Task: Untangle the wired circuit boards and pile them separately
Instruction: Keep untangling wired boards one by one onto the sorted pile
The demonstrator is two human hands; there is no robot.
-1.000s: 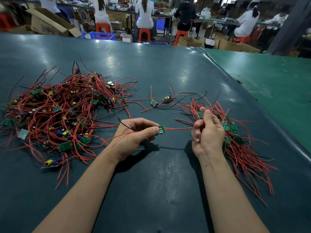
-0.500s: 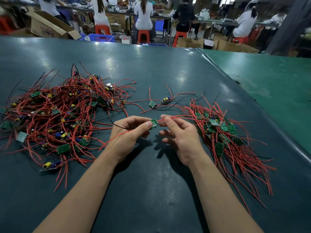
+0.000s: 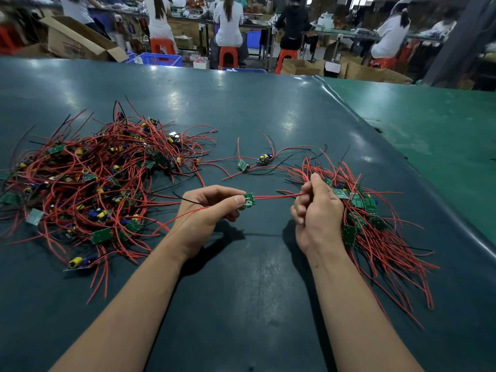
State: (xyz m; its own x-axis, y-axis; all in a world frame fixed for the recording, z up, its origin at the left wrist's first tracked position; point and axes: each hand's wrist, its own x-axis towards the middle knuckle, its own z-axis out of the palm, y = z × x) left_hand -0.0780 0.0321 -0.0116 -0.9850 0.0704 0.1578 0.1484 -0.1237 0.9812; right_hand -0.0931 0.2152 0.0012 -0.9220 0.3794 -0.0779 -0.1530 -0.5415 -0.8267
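A dark teal tabletop (image 3: 241, 304) fills most of the view, with a brighter green surface (image 3: 442, 146) butting against its right edge. Beyond the far edge, five seated people face away at other benches, among orange stools, cardboard boxes and a blue crate (image 3: 161, 59).

On the left lies the big tangled heap (image 3: 88, 183) of red-wired circuit boards, too knotted to count. On the right lies a smaller sorted pile (image 3: 375, 232), its wires fanning toward the near right. Between them, farther back, rest two loose boards (image 3: 253, 162) with their leads crossing.

Both bare forearms reach in from the near edge. The left hand (image 3: 206, 213) pinches one small green board (image 3: 249, 200) between thumb and fingers. Its red wire (image 3: 276, 196) stretches taut to the right hand (image 3: 316, 213), whose fingers are curled shut around the wire, partly hiding the sorted pile behind.
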